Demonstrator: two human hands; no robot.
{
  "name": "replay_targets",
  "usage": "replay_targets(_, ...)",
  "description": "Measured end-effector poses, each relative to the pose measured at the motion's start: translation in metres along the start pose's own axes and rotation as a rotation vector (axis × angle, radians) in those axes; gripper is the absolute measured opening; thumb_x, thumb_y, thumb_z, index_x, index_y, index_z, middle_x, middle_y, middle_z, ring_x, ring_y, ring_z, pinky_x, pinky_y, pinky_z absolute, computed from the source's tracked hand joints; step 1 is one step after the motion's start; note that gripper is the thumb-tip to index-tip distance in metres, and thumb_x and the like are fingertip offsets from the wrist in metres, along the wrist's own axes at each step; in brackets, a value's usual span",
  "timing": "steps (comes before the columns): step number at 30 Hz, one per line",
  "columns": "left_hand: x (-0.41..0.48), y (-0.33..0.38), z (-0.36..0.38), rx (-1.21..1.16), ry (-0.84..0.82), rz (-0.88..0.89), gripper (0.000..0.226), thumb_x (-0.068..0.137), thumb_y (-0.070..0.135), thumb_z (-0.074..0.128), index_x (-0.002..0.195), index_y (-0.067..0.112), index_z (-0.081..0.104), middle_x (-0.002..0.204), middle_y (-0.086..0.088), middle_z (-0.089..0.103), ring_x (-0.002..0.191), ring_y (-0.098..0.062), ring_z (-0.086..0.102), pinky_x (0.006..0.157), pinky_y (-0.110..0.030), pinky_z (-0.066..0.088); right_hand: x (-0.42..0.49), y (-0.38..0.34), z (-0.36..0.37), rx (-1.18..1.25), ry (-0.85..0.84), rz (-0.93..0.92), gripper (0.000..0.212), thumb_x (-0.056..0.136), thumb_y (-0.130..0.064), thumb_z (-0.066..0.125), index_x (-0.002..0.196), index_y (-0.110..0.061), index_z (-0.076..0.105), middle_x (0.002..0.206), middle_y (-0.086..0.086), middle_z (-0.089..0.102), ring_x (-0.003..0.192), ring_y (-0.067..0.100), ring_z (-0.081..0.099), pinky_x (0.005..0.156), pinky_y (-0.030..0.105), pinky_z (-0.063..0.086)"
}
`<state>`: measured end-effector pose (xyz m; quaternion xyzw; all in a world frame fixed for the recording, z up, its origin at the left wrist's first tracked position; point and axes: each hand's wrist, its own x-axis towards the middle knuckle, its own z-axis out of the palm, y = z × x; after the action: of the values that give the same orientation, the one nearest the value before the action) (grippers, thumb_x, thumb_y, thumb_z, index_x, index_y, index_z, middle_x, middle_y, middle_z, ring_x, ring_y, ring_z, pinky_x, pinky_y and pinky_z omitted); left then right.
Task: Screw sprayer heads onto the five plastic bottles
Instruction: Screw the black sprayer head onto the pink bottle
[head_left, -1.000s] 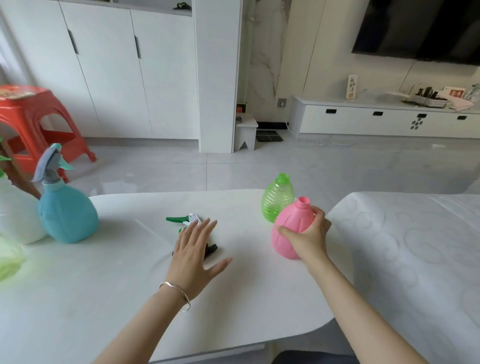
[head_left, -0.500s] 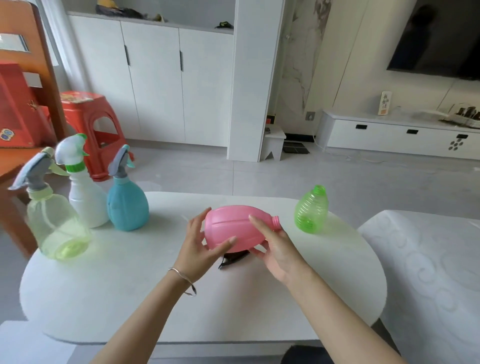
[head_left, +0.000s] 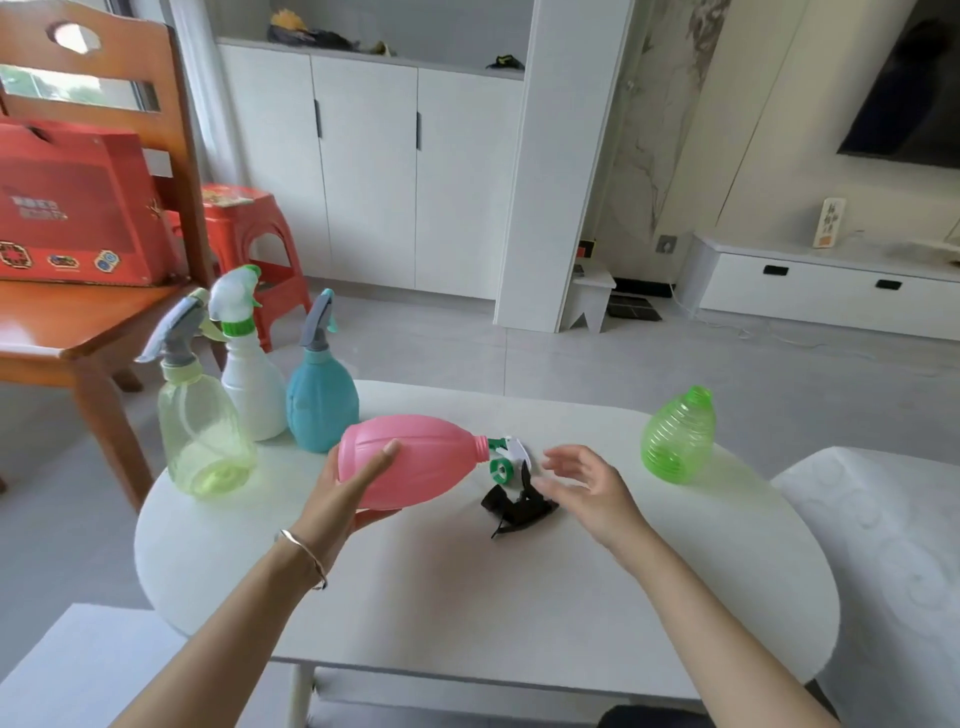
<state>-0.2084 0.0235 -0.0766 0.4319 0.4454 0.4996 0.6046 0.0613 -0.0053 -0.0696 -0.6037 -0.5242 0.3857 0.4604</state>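
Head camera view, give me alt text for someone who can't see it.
A left hand holds a capless pink plastic bottle sideways while the open right hand reaches toward a black sprayer head on a white table; three bottles already have sprayers.

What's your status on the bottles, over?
Left hand holds the pink bottle sideways; right hand open over the black sprayer head. Green bottle uncapped too. Nothing in the way.

Single head cam, wide-angle, looking forward and down over the bench. Close on both forearms from the wearer's seat; floor, cabinets and TV wall fill the far field.
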Motion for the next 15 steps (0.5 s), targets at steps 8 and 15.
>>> replay_targets(8, -0.005, 0.005, -0.033, -0.048, 0.038, -0.019, 0.086, 0.037, 0.062, 0.084, 0.114, 0.034, 0.055, 0.121, -0.004, 0.063, 0.109, -0.023, 0.063, 0.069, -0.034, 0.060, 0.010, 0.030, 0.010, -0.402, -0.171, -0.050, 0.040, 0.064, -0.032, 0.084, 0.098, -0.037, 0.064, 0.126, -0.008, 0.047, 0.125, 0.006, 0.036, 0.102, 0.018, 0.025)
replay_targets(15, -0.004, 0.001, -0.039, -0.100, 0.066, -0.059, 0.086, 0.046, 0.056, 0.078, 0.122, 0.029, 0.052, 0.124, -0.007, 0.061, 0.111, -0.026, 0.062, 0.067, -0.034, 0.061, 0.015, 0.030, 0.023, -0.617, -0.214, -0.063, 0.051, 0.054, -0.045, 0.084, 0.101, -0.038, 0.065, 0.141, -0.004, 0.040, 0.136, 0.011, 0.024, 0.112, 0.025, 0.019)
